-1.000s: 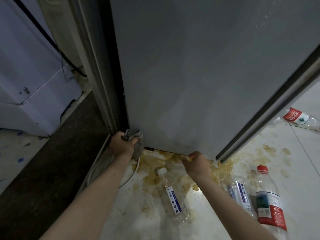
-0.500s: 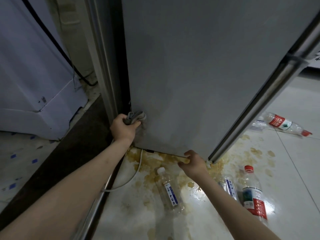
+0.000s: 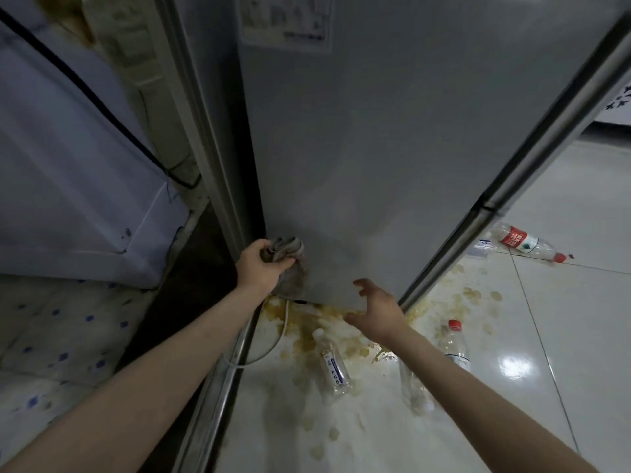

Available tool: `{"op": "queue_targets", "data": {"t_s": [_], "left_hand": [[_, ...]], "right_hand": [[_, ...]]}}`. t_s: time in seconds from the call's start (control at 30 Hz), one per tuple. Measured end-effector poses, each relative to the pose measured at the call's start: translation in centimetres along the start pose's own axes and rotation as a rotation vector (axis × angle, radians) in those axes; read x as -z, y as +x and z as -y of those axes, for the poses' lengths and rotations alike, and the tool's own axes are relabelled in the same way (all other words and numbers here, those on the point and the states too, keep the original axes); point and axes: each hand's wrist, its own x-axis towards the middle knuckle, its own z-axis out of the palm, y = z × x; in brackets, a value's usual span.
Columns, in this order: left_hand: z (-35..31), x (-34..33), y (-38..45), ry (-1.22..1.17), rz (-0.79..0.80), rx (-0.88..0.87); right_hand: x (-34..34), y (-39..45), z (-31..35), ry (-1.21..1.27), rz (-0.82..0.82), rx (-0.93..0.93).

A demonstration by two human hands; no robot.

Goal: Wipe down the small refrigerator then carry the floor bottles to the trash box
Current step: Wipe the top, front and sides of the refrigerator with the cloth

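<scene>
My left hand [image 3: 261,268] grips the grey rag [image 3: 286,257] against the refrigerator [image 3: 392,165] side; my right hand [image 3: 377,310] is open near its bottom edge.

left hand [image 3: 261,268] presses a grey rag [image 3: 290,264] low against the refrigerator [image 3: 392,148]; right hand [image 3: 377,310] spread open.

Bottles [image 3: 334,368] lie on the floor [image 3: 580,336] before the refrigerator [image 3: 392,148].
</scene>
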Motion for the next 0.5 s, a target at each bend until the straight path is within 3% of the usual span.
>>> {"op": "queue_targets", "data": {"t_s": [0.27, 0.5], "left_hand": [[-8.8, 4.1, -5.3, -0.109, 0.254, 0.196], [-17.1, 8.7, -10.1, -0.235, 0.429, 0.346]], "right_hand": [[9.2, -4.6, 6.3, 0.121, 0.154, -0.03], [16.3, -9.4, 10.6, 0.46, 0.394, -0.071]]}}
